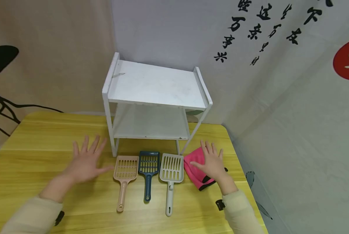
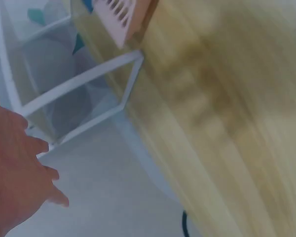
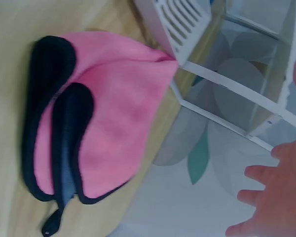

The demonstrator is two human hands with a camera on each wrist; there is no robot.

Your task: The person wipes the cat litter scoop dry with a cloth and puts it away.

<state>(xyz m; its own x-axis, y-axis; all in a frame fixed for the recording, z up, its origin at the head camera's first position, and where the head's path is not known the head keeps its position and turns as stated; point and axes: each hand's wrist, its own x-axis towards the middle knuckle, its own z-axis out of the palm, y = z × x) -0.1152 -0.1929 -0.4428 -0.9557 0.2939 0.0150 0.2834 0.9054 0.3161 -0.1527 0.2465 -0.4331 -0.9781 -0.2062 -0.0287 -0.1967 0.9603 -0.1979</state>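
Three slotted scoops lie side by side on the yellow table (image 1: 31, 136): a tan scoop (image 1: 124, 175), a dark blue scoop (image 1: 148, 170) and a white scoop (image 1: 171, 175). A pink cloth (image 1: 193, 164) with black trim lies right of them, seen close in the right wrist view as the pink cloth (image 3: 103, 133). My left hand (image 1: 85, 161) hovers with spread fingers left of the tan scoop and holds nothing. My right hand (image 1: 210, 161) is spread flat over the pink cloth; contact is unclear. The left wrist view is blurred, showing a tan scoop (image 2: 123, 17) edge.
A white two-tier shelf rack (image 1: 155, 87) stands behind the scoops against the wall. A grey banner with black characters (image 1: 259, 29) hangs at the right. The table's right edge runs just beyond the cloth.
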